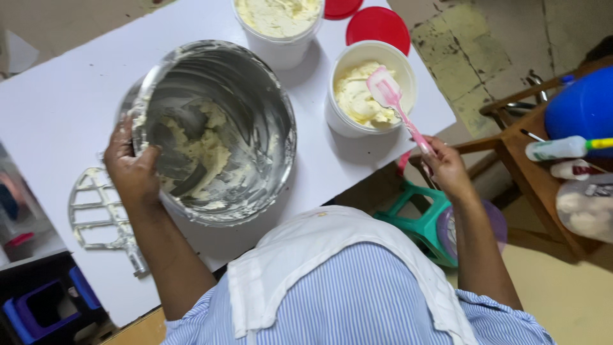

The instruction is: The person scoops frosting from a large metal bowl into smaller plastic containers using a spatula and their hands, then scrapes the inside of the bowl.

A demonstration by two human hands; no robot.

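Observation:
My left hand point(131, 169) grips the rim of a large steel mixing bowl point(268, 96), which is tilted and smeared with pale cream. My right hand point(444, 165) holds a pink spatula point(399, 108) by its handle; the blade rests over the cream inside a white tub point(337, 121) to the right of the bowl. A second white tub point(281, 48) full of cream stands behind the bowl at the top edge.
Everything sits on a white table point(57, 108). A metal mixer paddle point(96, 214) lies left of the bowl. Two red lids point(377, 25) lie by the tubs. A green stool point(415, 217) and a wooden chair point(523, 166) with bottles stand at right.

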